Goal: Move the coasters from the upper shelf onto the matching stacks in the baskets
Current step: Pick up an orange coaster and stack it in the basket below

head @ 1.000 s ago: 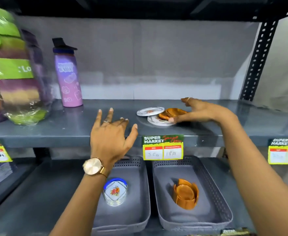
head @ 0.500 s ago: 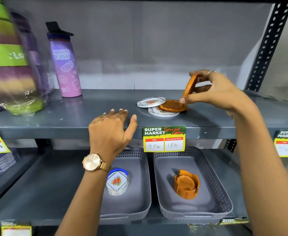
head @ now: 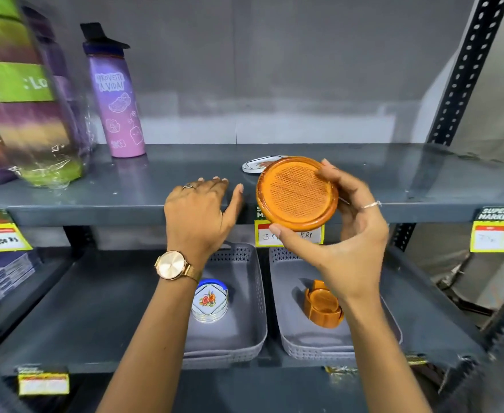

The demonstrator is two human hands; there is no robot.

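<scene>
My right hand (head: pixel 346 239) grips a round orange coaster (head: pixel 297 193), tilted up with its meshed face toward me, in front of the upper shelf's edge (head: pixel 96 214). A white printed coaster (head: pixel 255 164) lies on the upper shelf behind it; any others are hidden by the held one. My left hand (head: pixel 200 213), wearing a watch, rests fingers-apart on the shelf's front edge. Below, the left grey basket (head: pixel 253 296) holds a stack of white flowered coasters (head: pixel 209 301). The right grey basket (head: pixel 286 332) holds an orange coaster stack in a holder (head: pixel 322 308).
A purple water bottle (head: pixel 115 96) and a wrapped multicoloured bundle (head: pixel 21 93) stand at the upper shelf's left. Yellow price tags (head: pixel 498 232) hang on the shelf edge. A black perforated upright (head: pixel 465 70) frames the right side.
My right hand has lifted the orange coaster off the pile on the upper shelf and brought it toward me, turned face-on. My left hand has stayed on the shelf edge.
</scene>
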